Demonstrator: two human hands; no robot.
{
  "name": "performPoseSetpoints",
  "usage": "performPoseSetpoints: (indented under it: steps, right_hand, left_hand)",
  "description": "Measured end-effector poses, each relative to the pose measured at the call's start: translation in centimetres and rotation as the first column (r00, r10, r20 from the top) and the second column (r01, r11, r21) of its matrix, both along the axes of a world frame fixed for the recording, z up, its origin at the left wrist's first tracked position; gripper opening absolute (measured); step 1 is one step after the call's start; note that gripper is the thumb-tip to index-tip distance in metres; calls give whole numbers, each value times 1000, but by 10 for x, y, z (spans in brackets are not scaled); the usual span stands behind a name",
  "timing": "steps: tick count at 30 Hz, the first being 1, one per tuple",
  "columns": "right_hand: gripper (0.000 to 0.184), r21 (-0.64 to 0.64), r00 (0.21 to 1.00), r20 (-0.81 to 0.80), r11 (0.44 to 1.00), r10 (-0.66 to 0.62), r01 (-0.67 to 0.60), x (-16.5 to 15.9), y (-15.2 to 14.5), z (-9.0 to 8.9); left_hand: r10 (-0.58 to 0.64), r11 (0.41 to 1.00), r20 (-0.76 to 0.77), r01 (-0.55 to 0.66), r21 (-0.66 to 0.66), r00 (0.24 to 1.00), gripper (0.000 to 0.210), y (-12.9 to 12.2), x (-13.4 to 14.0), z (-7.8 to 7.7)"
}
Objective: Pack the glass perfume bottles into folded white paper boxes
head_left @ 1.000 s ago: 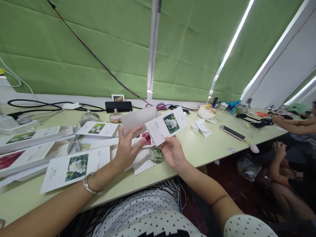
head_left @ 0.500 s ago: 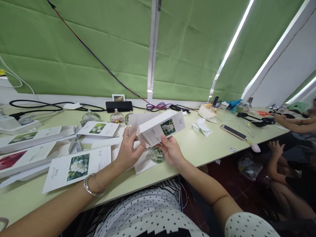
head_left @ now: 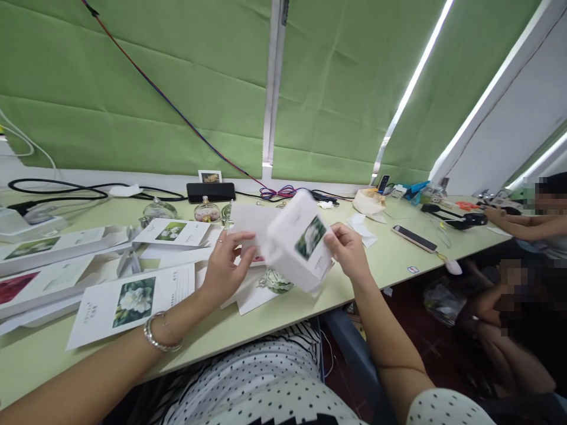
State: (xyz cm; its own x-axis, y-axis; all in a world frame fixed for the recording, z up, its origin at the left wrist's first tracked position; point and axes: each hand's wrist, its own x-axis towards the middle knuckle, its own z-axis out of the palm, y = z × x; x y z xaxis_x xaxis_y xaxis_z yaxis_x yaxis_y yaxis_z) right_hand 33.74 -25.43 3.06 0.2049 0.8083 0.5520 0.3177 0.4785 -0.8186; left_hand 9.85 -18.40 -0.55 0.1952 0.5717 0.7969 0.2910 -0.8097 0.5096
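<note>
A white carton (head_left: 296, 245) with a white-flower picture hangs tilted over the table, partly blurred by motion. My right hand (head_left: 352, 251) pinches its right side between thumb and fingers. To the left of the carton, my left hand (head_left: 228, 262) has its thumb and index finger apart, with nothing plainly between them. A blank white panel (head_left: 245, 217) shows just behind those fingers; whether they touch it is unclear. Under the carton, a round glass bottle (head_left: 279, 282) lies partly covered on white card. A flat white-flower carton (head_left: 133, 304) lies beside my left forearm.
Several printed cartons (head_left: 48, 274) cover the left of the table. Round bottles (head_left: 207, 209) stand behind them, near a black phone (head_left: 211, 192). To the right are folded paper (head_left: 363, 229), another phone (head_left: 414, 238) and black headphones (head_left: 456, 217). A co-worker (head_left: 544, 230) sits far right.
The carton has turned in my right hand, its right end swinging down towards me. My right hand has moved right and up; my left fingers have come away from the carton's end.
</note>
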Motion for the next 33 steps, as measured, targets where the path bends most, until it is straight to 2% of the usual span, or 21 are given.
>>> performPoseSetpoints:
  steps: [2,3,5,6,8,10,14,16,18,20,22,25,26,27,28,31,33]
  right_hand:
    - [32,61,968,237,996,-82,70,4,-7,6]
    - [30,115,943,304,988,-136,106,3,-9,8]
    - [26,152,921,354,982,-162,114,-1,-9,9]
    - [24,115,925,360,990,-122,86,-4,-8,7]
    - [23,-1,933,358,1000,-25,26,-10,-4,3]
    - [23,-76,935,354,997,5,24,-15,-1,-3]
    - [25,-37,958,253,988,-136,150,-5,3,-3]
    - [26,-47,951,221,972,-215,231,14,3,2]
    - [24,-121,924,282,946,-257,300,40,4,4]
    - [22,-243,872,428,899,-238,364,65,6,1]
    - [19,-287,758,598,813,-262,507,84,10,-9]
    - [24,-149,460,821,651,-338,745,90,15,-23]
    - [24,-106,394,855,629,-338,770,87,15,-24]
    - [23,-84,366,871,633,-329,770,82,14,-22]
    - [22,-83,370,874,654,-315,752,77,11,-19]
    - [31,-166,453,868,743,-202,649,62,-4,-4]
    - [34,-285,503,862,760,-64,584,56,-12,2]
  left_hand:
    - [-144,986,68,148,-71,987,25,0,0,-3]
    - [-227,967,83,235,-96,970,29,0,0,-5]
    - [-365,921,86,373,-115,927,35,-1,1,-11]
    - [-407,905,85,414,-97,910,37,-1,1,-13]
    - [-453,888,79,457,-40,888,40,-3,3,-16]
    - [-487,873,80,488,6,870,38,-4,4,-16]
    - [-543,837,70,546,-35,837,27,-7,6,-12]
    - [-563,822,42,565,-66,825,28,-7,6,-12]
    - [-576,816,-30,573,-70,817,31,-7,5,-14]
    - [-561,827,-130,561,-40,817,33,-8,3,-14]
    - [-510,850,-243,526,2,825,33,-9,1,-14]
    - [-441,874,-405,486,11,801,30,-13,-1,-10]
    - [-429,878,-439,480,5,789,29,-13,-2,-9]
    - [-421,880,-461,475,1,781,28,-14,-2,-8]
    - [-414,882,-473,471,2,778,28,-14,-2,-8]
    - [-395,882,-480,470,41,783,28,-10,-2,-9]
    - [-389,878,-478,474,65,787,28,-8,-2,-11]
